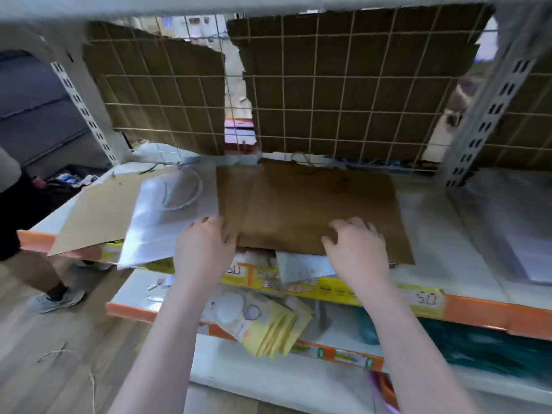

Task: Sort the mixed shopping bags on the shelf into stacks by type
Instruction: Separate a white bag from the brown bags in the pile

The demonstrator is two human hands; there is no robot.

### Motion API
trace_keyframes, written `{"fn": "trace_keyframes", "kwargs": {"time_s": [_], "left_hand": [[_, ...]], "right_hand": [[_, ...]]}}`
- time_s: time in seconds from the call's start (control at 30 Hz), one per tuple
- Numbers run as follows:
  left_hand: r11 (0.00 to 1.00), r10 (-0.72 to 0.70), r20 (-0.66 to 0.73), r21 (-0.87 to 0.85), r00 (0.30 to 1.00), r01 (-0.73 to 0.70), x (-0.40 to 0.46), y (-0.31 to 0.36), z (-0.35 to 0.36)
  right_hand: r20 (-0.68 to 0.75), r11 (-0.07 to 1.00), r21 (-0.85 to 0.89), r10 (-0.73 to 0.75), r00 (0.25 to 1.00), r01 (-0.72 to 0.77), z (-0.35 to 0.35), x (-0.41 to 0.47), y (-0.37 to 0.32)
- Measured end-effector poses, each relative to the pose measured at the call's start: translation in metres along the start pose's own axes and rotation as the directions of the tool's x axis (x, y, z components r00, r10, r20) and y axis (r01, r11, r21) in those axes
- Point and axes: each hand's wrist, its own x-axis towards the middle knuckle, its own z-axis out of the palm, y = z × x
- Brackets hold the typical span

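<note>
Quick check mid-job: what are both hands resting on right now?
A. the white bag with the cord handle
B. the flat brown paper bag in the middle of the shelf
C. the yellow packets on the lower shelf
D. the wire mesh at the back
B: the left hand and the right hand both lie on the near edge of the brown paper bag; the white bag lies beside it to the left.

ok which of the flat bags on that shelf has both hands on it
The big brown paper bag in the middle. The left hand and right hand press on its front edge. The white bag with the cord handle lies left of it, untouched.
</note>
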Motion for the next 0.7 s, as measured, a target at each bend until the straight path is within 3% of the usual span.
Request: {"fn": "trace_keyframes", "kwargs": {"time_s": [0.2,0.37,0.7], "left_hand": [[0.999,-0.012,0.01,0.033,1.0,0.011,0.031,-0.054,0.01],[0.994,-0.051,0.142,0.108,0.989,0.036,0.044,-0.055,0.035],[0.991,0.023,0.212,0.125,0.977,-0.05,0.056,-0.05,0.04]], "right_hand": [[0.064,0.999,-0.038,-0.005,0.998,0.008,0.017,0.007,-0.048],[0.097,0.996,-0.068,0.07,0.993,-0.063,0.028,0.014,-0.049],[0.088,0.994,-0.041,0.11,0.99,-0.106,0.034,0.019,-0.04]]}}
